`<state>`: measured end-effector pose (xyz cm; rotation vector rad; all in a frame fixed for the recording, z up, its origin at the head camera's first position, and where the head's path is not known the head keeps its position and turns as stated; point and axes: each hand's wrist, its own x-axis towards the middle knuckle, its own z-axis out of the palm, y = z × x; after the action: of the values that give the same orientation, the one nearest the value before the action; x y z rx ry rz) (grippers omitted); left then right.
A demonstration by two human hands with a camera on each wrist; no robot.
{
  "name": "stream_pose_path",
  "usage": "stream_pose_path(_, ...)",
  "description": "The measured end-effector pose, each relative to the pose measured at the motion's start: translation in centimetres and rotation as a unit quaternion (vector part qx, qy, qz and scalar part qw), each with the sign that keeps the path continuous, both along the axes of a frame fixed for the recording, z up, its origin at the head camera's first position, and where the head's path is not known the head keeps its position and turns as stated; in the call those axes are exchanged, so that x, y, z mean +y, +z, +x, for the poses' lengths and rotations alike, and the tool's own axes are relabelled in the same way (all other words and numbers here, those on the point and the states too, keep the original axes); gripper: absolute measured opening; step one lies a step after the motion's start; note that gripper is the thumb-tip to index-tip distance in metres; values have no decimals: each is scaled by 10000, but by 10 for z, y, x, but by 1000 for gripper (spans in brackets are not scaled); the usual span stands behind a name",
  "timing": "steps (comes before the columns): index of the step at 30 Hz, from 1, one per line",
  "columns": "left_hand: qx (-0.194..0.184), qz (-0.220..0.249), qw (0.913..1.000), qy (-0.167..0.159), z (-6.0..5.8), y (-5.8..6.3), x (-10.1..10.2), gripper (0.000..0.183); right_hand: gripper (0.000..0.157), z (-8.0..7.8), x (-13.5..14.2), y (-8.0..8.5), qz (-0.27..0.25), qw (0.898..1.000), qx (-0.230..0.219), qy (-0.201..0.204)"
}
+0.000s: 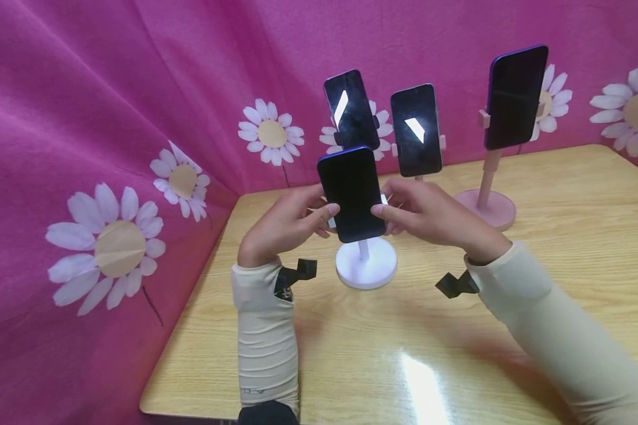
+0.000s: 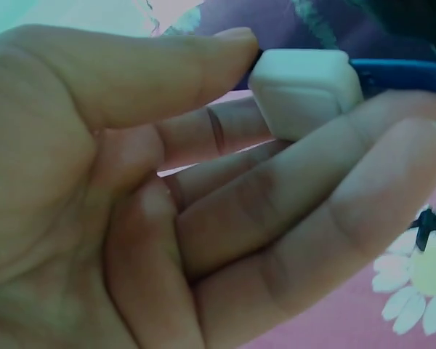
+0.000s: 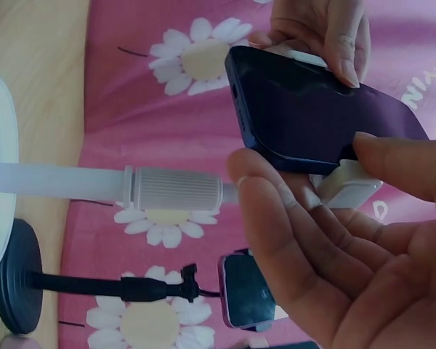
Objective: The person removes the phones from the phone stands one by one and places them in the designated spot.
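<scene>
—What's lying closest?

—Pale sleeves (image 1: 266,348) are extending over the wooden table (image 1: 345,336). Beyond the cuffs, the left hand (image 1: 284,224) and the right hand (image 1: 436,212) are each gripping one side of the near phone (image 1: 353,195), thumbs resting at its screen edges, fingers bending in behind.

—And where is that phone sitting?

—Above the round base of the white stand (image 1: 367,265), tilting a little, with white clamp blocks (image 3: 349,185) flanking its long edges near the thumbs. Whether it's seating fully I can't tell; its back isn't showing.

—How would you be doing this well?

—I'd be matching the thumbs' pressure, steadying the blocks with the fingers, checking that both edges are lying squarely, and releasing only once nothing is wobbling. Uneven pushing could be twisting the phone or tipping the stand, I'd guess.

—What's standing farther back?

—A phone in pink clips (image 1: 417,130), a phone in dark clips (image 1: 353,112), and, rightward, a phone (image 1: 516,97) that a pink stand (image 1: 489,209) is holding. Magenta cloth (image 1: 218,59) with daisies is hanging behind.
</scene>
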<state>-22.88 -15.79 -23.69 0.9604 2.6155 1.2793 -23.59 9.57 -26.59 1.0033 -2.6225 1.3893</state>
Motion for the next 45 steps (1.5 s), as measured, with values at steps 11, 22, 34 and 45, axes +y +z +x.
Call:
stream_pose_path(11, -33, 17, 9990, -437, -5, -1, 27, 41, 23, 13, 28, 7, 82, 9999, -89, -63)
stream_pose_path(22, -433, 175, 9950, -885, -14, -5, 54, 40, 29, 19, 59, 13, 418, 9965, -585, -419)
stream_pose_path(34, -191, 50, 9967, -784, -17, -5, 68, 36, 31, 22, 71, 24, 511, 9931, -822, -665)
stream_pose_path(45, 210, -195, 9976, -628, -14, -5, 65, 24, 32, 22, 71, 25, 612, 9926, -891, -562)
